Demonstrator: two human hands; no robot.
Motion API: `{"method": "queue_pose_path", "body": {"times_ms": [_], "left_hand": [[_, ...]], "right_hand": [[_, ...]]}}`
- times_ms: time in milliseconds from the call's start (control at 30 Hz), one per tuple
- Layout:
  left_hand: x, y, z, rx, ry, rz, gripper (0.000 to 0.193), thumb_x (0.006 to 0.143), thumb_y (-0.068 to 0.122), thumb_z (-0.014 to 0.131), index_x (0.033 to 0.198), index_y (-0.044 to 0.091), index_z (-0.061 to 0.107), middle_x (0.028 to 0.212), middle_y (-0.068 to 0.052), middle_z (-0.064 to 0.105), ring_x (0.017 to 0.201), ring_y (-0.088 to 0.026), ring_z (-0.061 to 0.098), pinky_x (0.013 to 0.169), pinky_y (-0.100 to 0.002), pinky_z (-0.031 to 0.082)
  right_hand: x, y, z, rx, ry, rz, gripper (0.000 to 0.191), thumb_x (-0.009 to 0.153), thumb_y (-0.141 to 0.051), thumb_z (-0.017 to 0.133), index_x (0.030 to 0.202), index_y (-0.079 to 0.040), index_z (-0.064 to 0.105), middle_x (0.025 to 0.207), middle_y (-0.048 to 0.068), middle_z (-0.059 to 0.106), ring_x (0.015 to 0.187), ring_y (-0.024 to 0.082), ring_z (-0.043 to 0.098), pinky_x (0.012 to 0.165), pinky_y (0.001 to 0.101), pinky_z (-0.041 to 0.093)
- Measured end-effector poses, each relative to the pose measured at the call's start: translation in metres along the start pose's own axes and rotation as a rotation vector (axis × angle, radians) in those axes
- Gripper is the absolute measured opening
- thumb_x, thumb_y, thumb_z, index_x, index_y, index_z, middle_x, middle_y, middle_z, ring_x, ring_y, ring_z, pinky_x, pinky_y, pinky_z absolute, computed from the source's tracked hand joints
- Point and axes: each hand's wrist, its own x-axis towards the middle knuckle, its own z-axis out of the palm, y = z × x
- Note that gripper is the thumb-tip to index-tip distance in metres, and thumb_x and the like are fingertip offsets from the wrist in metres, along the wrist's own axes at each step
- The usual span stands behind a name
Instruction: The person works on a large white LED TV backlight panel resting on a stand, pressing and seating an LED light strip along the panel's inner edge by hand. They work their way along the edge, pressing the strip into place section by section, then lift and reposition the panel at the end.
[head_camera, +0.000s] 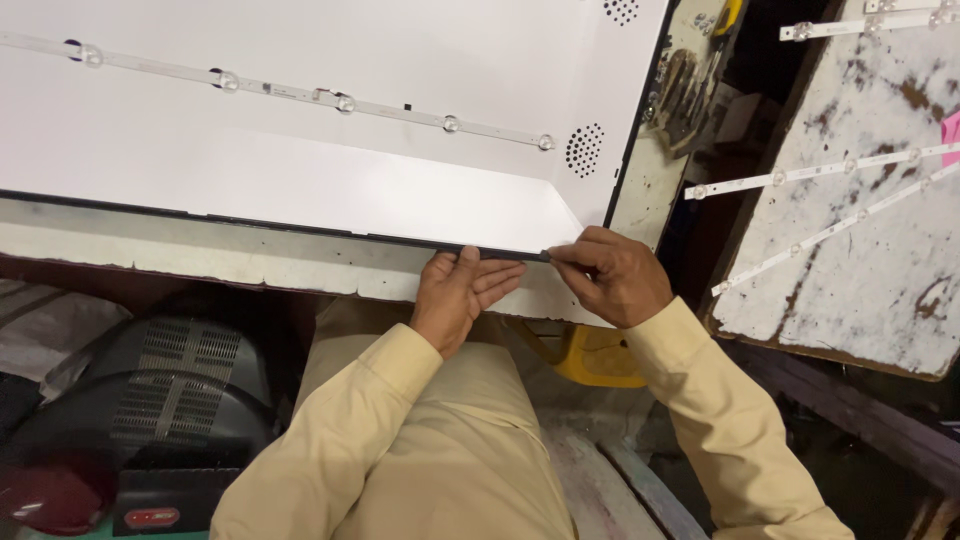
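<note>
A large white backlight panel (300, 170) with a thin black frame lies on a worn white worktable (200, 255). A light strip with round lenses (345, 102) runs across the panel. My left hand (455, 295) rests flat, fingers together, against the panel's near black edge (300, 228). My right hand (612, 275) pinches that same black edge close to the panel's near right corner. Both arms wear tan sleeves.
A second worn board (870, 270) at the right carries several loose light strips (800, 178). A dark grey ribbed appliance housing (170, 390) sits on the floor at the lower left. A yellow object (600, 360) lies under the table. Tools hang near the top right (700, 60).
</note>
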Motion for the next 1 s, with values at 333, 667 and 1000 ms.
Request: {"method": "queue_pose_path", "body": {"times_ms": [333,667,1000], "left_hand": [[0.0,0.001,-0.009,-0.119,-0.045,-0.011,0.032,0.109,0.017,0.044,0.125,-0.01,0.05,0.127,-0.031,0.063,0.12,-0.041,0.066,0.108,-0.052,0.054],[-0.028,0.038,-0.052,-0.118,0.042,0.155,0.018,0.107,0.007,0.047,0.123,0.001,0.054,0.124,-0.025,0.064,0.115,-0.036,0.067,0.102,-0.052,0.056],[-0.028,0.049,-0.062,-0.054,0.123,0.142,0.014,0.11,0.012,0.043,0.113,0.004,0.054,0.117,-0.02,0.068,0.106,-0.029,0.071,0.093,-0.044,0.062]], "right_hand": [[0.023,-0.032,0.025,0.07,-0.035,0.005,0.016,0.086,-0.011,0.076,0.101,-0.009,0.08,0.08,0.006,0.069,0.064,0.021,0.067,0.058,0.0336,0.052],[0.056,-0.081,0.058,0.119,-0.042,0.023,0.016,0.085,-0.012,0.075,0.101,-0.009,0.08,0.077,0.006,0.068,0.061,0.021,0.067,0.057,0.0331,0.052],[0.081,-0.12,0.078,0.135,-0.06,-0.022,0.018,0.086,-0.012,0.074,0.102,-0.009,0.08,0.078,0.006,0.067,0.064,0.021,0.067,0.058,0.0328,0.053]]}}
